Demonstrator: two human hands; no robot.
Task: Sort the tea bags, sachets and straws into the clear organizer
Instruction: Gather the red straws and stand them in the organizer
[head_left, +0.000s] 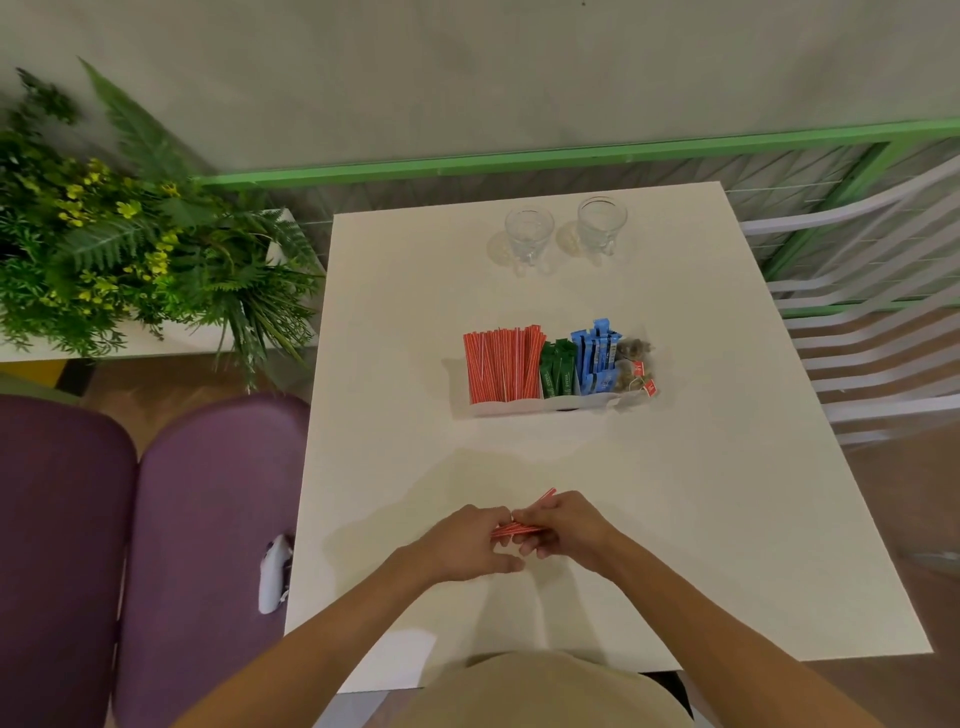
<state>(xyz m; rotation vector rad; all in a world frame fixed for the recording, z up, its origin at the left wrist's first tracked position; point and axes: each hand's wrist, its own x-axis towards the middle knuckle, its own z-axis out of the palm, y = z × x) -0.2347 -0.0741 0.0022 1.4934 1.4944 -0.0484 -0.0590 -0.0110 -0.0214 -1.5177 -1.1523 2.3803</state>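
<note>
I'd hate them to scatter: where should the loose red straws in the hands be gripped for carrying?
Probably around the middle of the red straws, coming from above and closing across them: they are long, thin and lie nearly flat, so a middle grip keeps both ends together.

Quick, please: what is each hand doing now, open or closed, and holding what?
Left hand: closed, holding a small bundle of red straws.
Right hand: closed, holding the same bundle.

The clear organizer (558, 404) was set mid-worktop (415, 312), packed left to right with upright red straws (503, 364), green sachets (559, 370), blue sachets (596, 358) and tagged tea bags (635, 366). A loose bundle (519, 529) of matching straws was gripped between the left hand (470, 548) and right hand (567, 525).
</note>
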